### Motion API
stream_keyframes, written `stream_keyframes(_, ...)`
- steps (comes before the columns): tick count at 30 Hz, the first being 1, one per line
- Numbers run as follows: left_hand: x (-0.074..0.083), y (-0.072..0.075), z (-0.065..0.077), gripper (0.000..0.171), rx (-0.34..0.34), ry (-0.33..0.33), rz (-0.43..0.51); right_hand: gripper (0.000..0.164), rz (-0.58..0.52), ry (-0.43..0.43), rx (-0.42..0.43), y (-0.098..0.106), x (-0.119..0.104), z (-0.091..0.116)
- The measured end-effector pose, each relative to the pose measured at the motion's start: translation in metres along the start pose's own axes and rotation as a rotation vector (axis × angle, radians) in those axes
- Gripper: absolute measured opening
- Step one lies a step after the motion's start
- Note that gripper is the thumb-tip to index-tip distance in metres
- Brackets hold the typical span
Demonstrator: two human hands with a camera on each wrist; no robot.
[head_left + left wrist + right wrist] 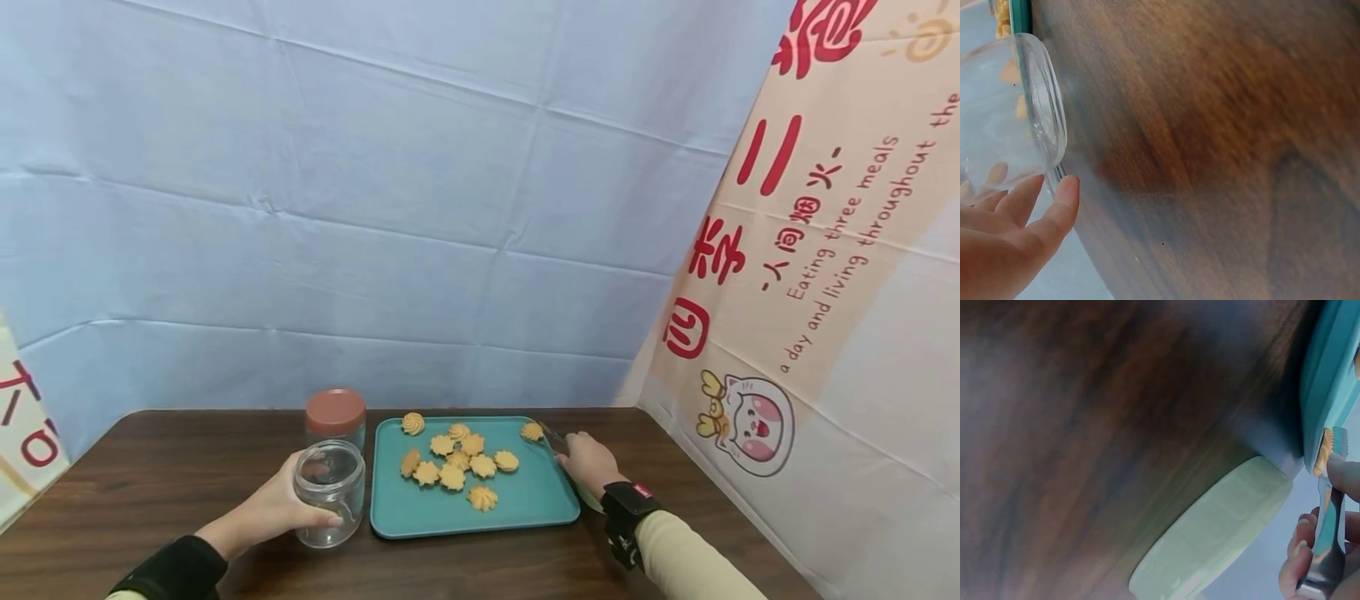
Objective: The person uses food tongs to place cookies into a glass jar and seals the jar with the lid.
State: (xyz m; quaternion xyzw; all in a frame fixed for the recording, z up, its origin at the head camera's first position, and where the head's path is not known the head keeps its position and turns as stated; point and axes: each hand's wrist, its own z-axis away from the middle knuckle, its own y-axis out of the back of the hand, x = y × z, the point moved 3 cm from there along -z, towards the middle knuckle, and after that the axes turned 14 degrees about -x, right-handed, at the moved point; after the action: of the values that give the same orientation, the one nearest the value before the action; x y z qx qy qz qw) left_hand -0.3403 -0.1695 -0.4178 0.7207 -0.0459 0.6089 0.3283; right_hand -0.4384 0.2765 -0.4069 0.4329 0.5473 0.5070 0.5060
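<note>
Left hand grips an open jar; right hand holds tongs at a cookie

On the dark wooden table, the left hand has its fingers and thumb curled round a clear jar, which is upright with its open mouth facing up. Its wrist wears a black band. Just beyond that hand and partly behind the open jar is a second clear jar with a reddish lid.

To the right of the left hand, between the two hands, lies a teal tray. Cookies are scattered over it, most of them bunched around its middle, one near the far left corner and one toward the near edge.

At the tray's right side, the right hand grips metal tongs. Their toothed tip touches a single cookie, left of and beyond that hand; whether it is firmly pinched I cannot tell. Below the right hand, beside the tray, is a pale green object, partly hidden in the head view.
</note>
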Motion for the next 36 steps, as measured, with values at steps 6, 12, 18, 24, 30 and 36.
stream_keyframes(6, -0.001, 0.0, -0.001, 0.099, -0.003, -0.003, 0.015, 0.023, 0.002, 0.013, -0.005, -0.002, -0.003, -0.005)
stream_keyframes(12, -0.001, -0.001, -0.001, 0.098, 0.001, 0.002, 0.014, 0.018, -0.039, 0.0, -0.038, -0.003, -0.008, -0.008)
stream_keyframes(18, 0.0, -0.001, -0.001, 0.1, 0.011, 0.0, 0.006, 0.017, -0.07, -0.012, -0.052, -0.004, -0.011, -0.012)
stream_keyframes(24, 0.001, -0.001, 0.0, 0.1, 0.009, 0.002, 0.008, 0.016, -0.106, 0.005, -0.053, -0.002, -0.012, -0.009)
stream_keyframes(30, 0.002, -0.002, 0.0, 0.098, 0.0, -0.003, 0.016, 0.012, -0.132, 0.068, 0.017, 0.005, -0.012, 0.002)
stream_keyframes(36, 0.001, -0.001, -0.001, 0.099, -0.009, -0.025, 0.031, 0.009, -0.081, 0.144, 0.107, 0.013, -0.018, 0.011)
